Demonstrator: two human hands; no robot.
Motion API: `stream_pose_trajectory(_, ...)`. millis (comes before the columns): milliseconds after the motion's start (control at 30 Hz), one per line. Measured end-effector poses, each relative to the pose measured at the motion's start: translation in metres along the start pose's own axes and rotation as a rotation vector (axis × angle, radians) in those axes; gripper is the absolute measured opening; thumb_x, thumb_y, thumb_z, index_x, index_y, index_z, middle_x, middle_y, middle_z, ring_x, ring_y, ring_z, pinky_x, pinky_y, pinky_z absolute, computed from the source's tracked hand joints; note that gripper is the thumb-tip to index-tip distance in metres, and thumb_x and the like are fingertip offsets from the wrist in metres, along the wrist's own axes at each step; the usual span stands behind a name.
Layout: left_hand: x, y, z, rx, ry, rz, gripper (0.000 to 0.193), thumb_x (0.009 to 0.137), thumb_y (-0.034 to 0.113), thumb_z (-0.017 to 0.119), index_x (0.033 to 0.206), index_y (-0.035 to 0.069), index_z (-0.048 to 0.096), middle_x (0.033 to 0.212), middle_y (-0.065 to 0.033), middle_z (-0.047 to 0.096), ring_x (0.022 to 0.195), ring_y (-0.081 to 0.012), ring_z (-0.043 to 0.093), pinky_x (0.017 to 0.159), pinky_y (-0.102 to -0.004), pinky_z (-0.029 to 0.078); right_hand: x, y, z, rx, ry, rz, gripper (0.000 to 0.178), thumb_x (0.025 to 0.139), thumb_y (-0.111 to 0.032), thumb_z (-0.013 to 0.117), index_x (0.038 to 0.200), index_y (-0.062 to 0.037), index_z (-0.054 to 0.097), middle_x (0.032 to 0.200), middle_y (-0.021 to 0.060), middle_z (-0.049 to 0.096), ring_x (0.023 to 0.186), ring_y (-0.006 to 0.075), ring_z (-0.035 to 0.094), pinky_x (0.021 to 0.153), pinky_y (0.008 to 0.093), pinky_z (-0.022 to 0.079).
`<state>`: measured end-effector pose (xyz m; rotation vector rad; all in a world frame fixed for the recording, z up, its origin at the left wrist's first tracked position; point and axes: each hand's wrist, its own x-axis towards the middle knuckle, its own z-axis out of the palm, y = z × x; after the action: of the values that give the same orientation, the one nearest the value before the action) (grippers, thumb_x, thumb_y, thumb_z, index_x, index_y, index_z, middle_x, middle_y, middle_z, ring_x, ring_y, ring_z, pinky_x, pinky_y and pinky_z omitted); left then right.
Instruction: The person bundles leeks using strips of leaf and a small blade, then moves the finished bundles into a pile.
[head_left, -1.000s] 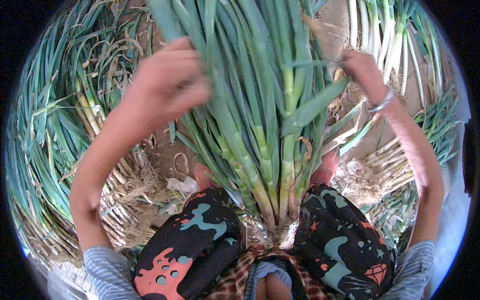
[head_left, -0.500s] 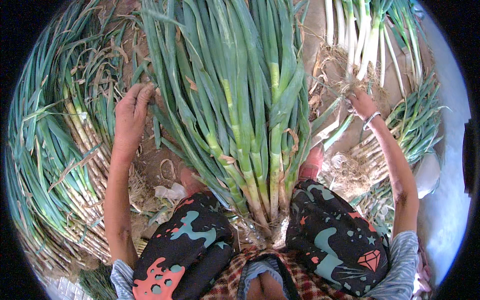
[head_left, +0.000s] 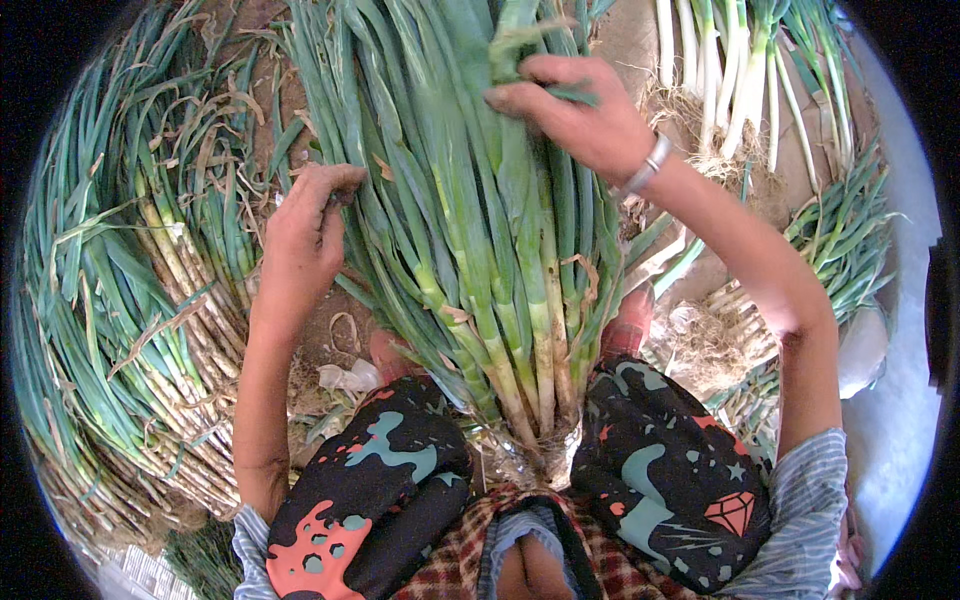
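Onions make one big bunch (head_left: 480, 250), and it sits right in the middle, between the two legs. The big bunch is long and thin at the root end. Its roots are close to the person's lap, and its long way points away from the body. The green tops spread out like a fan and go past the top edge of the view.

On the left is a pile of onions (head_left: 125, 290) with brown roots and some dry leaves. Next in size are the black trousers (head_left: 345, 480), with teal and coral shapes on them. On the right, partly behind the arm, lie more onions with messy roots (head_left: 735, 335). At the top right are onions with clean white stems (head_left: 735, 75).

The right hand (head_left: 590, 115) is the one over the big bunch, up on the right side of its leaves. Its thumb and fingers are pinched on a green leaf (head_left: 513, 45), which is a bit blurry. That leaf is right at the fingertips, over the tops.

The left hand (head_left: 305, 230) is just beside the left edge of the leaves. Its fingers are bent and point toward the big bunch. I cannot tell if they pinch anything or touch a leaf.

A shiny bangle (head_left: 655, 165) is on the right wrist. I see no brands, labels or words that I can read.
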<state>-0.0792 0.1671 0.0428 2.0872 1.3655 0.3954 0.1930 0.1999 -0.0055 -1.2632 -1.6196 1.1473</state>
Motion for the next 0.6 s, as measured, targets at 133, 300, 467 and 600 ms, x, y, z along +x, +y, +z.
stream_pose_trajectory(133, 0.001, 0.003, 0.001, -0.067, 0.003, 0.005, 0.044, 0.067, -0.016, 0.038, 0.105, -0.001, 0.053, 0.098, -0.015, 0.057, 0.091, -0.0257, 0.059, 0.084, -0.029, 0.044, 0.035, 0.014, 0.015, -0.131, -0.085, 0.036, 0.03, 0.081, -0.029, 0.062, 0.075, 0.0012, 0.061, 0.057, -0.0031, 0.049, 0.051, 0.007, 0.041, 0.047, 0.0231, 0.035)
stream_pose_trajectory(300, 0.005, -0.01, -0.005, -0.24, 0.057, -0.118, 0.042, 0.072, -0.017, 0.037, 0.107, 0.0, 0.054, 0.1, -0.0105, 0.059, 0.093, -0.0183, 0.058, 0.087, -0.0278, 0.042, 0.06, 0.017, 0.019, -0.046, -0.216, 0.29, 0.031, 0.082, -0.027, 0.059, 0.068, 0.0008, 0.061, 0.051, 0.0061, 0.054, 0.042, 0.0151, 0.05, 0.043, 0.0309, 0.041)
stream_pose_trajectory(467, 0.004, -0.022, -0.011, 0.024, 0.176, -0.085, 0.02, 0.085, -0.001, 0.05, 0.103, 0.002, 0.059, 0.097, -0.0074, 0.062, 0.091, -0.0157, 0.059, 0.085, -0.027, 0.043, 0.075, 0.004, -0.01, 0.069, -0.142, 0.42, 0.042, 0.086, -0.038, 0.055, 0.065, -0.0017, 0.059, 0.048, 0.0028, 0.049, 0.039, 0.013, 0.046, 0.04, 0.0289, 0.038)
stream_pose_trajectory(600, -0.002, -0.037, -0.014, -0.145, 0.299, -0.301, 0.017, 0.091, 0.01, 0.051, 0.101, 0.001, 0.062, 0.089, -0.0045, 0.063, 0.08, -0.0113, 0.057, 0.075, -0.0237, 0.045, 0.019, 0.014, -0.083, 0.282, 0.203, 0.521, 0.039, 0.088, -0.038, 0.053, 0.069, -0.0046, 0.057, 0.052, -0.0005, 0.047, 0.042, 0.01, 0.043, 0.04, 0.024, 0.034)
